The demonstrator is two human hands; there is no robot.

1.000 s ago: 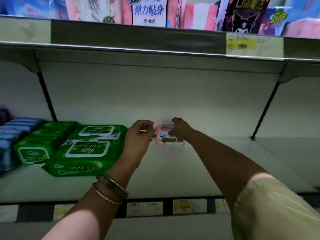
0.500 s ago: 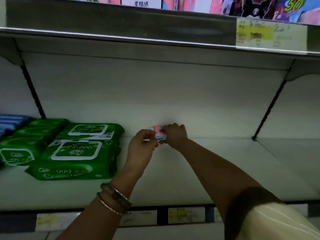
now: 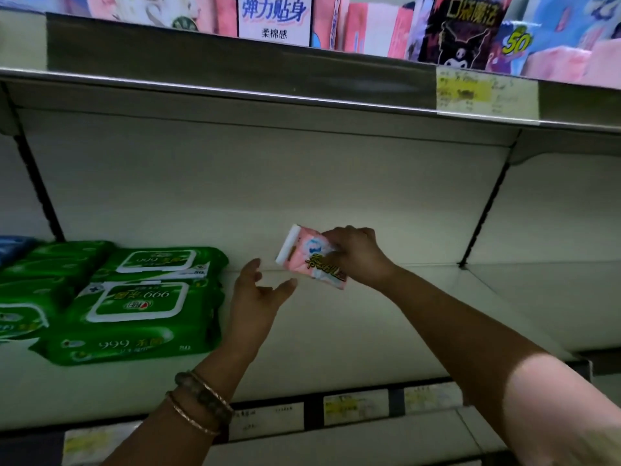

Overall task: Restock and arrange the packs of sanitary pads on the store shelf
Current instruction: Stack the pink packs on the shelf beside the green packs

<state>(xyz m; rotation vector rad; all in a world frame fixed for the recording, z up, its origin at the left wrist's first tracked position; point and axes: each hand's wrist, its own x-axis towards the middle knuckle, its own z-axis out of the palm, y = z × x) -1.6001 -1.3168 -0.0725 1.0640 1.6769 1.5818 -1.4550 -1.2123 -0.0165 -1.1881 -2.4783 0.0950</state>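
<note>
Tilting pink pad pack gripped by right hand above shelf, likely for standing upright; left hand held loose-fingered below, empty.

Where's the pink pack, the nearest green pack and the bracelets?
pink pack (image 3: 304,258): head view, pink front face.
nearest green pack (image 3: 137,302): head view, white lid.
bracelets (image 3: 205,396): head view, beaded band.

Pale back panel, dark uprights
</note>
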